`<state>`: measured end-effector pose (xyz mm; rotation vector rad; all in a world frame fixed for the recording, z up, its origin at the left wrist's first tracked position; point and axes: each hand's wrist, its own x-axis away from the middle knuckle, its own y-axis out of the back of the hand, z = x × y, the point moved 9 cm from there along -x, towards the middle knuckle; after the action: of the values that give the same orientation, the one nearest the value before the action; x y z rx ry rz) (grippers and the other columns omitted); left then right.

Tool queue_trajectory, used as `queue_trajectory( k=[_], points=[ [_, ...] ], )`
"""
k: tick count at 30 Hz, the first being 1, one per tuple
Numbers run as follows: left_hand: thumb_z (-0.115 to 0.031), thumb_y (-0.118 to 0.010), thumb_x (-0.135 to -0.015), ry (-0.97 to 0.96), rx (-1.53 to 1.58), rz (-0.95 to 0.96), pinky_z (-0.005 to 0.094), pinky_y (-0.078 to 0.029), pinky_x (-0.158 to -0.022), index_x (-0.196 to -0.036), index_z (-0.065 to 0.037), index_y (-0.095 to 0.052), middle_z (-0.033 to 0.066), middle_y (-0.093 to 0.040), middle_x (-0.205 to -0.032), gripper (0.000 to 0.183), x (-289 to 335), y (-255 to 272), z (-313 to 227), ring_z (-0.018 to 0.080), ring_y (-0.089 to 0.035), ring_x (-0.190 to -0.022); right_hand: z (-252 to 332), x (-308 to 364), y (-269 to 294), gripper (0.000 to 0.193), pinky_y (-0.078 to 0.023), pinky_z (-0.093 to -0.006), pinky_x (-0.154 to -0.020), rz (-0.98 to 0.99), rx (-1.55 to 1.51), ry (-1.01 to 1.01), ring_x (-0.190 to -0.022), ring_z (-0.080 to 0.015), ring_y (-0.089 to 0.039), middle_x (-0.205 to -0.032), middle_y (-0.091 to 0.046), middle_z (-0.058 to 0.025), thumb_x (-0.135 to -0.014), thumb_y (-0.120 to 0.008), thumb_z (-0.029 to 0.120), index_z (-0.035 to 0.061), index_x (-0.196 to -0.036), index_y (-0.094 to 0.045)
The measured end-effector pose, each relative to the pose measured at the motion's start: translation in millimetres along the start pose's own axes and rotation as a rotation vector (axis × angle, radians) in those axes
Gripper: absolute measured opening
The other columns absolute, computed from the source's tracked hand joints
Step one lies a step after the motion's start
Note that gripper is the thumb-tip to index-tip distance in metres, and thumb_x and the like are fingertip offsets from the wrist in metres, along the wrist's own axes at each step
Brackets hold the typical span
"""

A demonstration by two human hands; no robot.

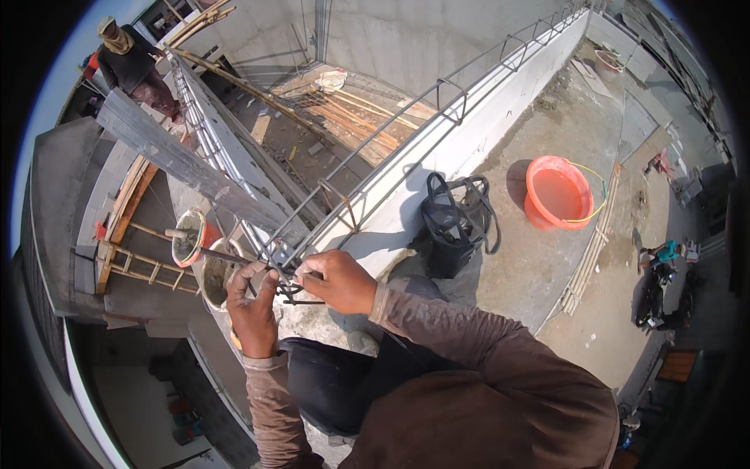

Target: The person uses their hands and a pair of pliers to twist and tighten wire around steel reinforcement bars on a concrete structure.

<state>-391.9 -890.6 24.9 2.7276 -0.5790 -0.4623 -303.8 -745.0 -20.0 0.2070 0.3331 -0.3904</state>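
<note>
My left hand (256,313) is closed, thumb and fingers pinched on the dark steel bars at the near end of a rebar cage (348,205). A dark flat bar (222,255) sticks out leftward beside its fingertips. Close on the right, my right hand (341,281) is curled with a short dark rod (312,275) showing at its thumb and forefinger. Bent stirrup ends (291,291) lie between the hands. The cage runs away along the top of a white wall (488,144). My fingers hide the exact joint.
A black bag (453,227) stands right of the wall, near an orange bucket (558,193) of liquid. At left are a mortar bucket (195,237), a bamboo ladder (152,271) and a grey metal channel (187,156). Another person (134,66) is at the far left.
</note>
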Motion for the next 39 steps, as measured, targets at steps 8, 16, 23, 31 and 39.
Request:
queue_trajectory(
  k=[8, 16, 23, 31, 39],
  points=[
    [-0.010, -0.074, -0.085, -0.126, -0.150, -0.031, 0.0295, -0.045, -0.085, -0.096, -0.001, -0.069, 0.0037, -0.065, -0.091, 0.015, 0.4, -11.3, -12.4, 0.0137, -0.058, -0.090, 32.8, 4.3, 26.1, 0.024, -0.041, -0.0312, -0.051, 0.111, -0.133, -0.254, -0.054, -0.0099, -0.052, -0.062, -0.060, -0.0094, -0.091, -0.059, 0.017, -0.0050, -0.091, -0.069],
    [-0.009, -0.074, -0.083, -0.189, -0.231, -0.057, 0.0347, -0.044, -0.088, -0.093, -0.003, -0.072, 0.0126, -0.064, -0.093, 0.011, 3.3, -11.5, -23.4, 0.0229, -0.057, -0.093, 37.0, -27.4, 11.9, 0.020, -0.041, -0.0249, -0.047, 0.249, -0.380, -0.348, -0.051, -0.0082, -0.052, -0.072, -0.067, -0.0083, -0.091, -0.056, 0.011, -0.0061, -0.092, -0.067],
    [-0.006, -0.071, -0.082, -0.265, -0.317, -0.084, 0.0369, -0.045, -0.089, -0.086, 0.000, -0.069, 0.0145, -0.065, -0.097, 0.007, 6.3, -16.0, -37.0, 0.0237, -0.059, -0.084, 49.0, -23.5, 7.6, 0.020, -0.042, -0.0236, -0.048, 0.267, -0.509, -0.312, -0.052, -0.0091, -0.055, -0.073, -0.065, -0.0085, -0.092, -0.054, 0.008, -0.0084, -0.094, -0.065],
    [-0.010, -0.073, -0.079, -0.244, -0.213, -0.108, 0.0476, -0.033, -0.111, -0.080, 0.000, -0.069, 0.0310, -0.058, -0.128, 0.011, -1.1, -18.6, -34.0, 0.0466, -0.049, -0.126, 107.8, -19.9, 45.4, 0.016, -0.047, -0.0379, -0.078, -0.179, 0.519, 0.492, -0.089, -0.0207, -0.062, -0.099, -0.064, -0.0050, -0.088, -0.066, 0.016, 0.0060, -0.100, -0.068],
    [-0.012, -0.071, -0.081, -0.248, -0.181, -0.096, 0.0477, -0.031, -0.113, -0.083, -0.003, -0.071, 0.0263, -0.060, -0.129, 0.009, 0.9, -15.6, -29.6, 0.0453, -0.044, -0.132, 87.4, -21.6, 7.7, 0.015, -0.043, -0.0385, -0.079, 0.054, 0.828, 0.659, -0.091, -0.0222, -0.057, -0.093, -0.059, -0.0031, -0.083, -0.069, 0.016, 0.0088, -0.096, -0.069]
  ],
)
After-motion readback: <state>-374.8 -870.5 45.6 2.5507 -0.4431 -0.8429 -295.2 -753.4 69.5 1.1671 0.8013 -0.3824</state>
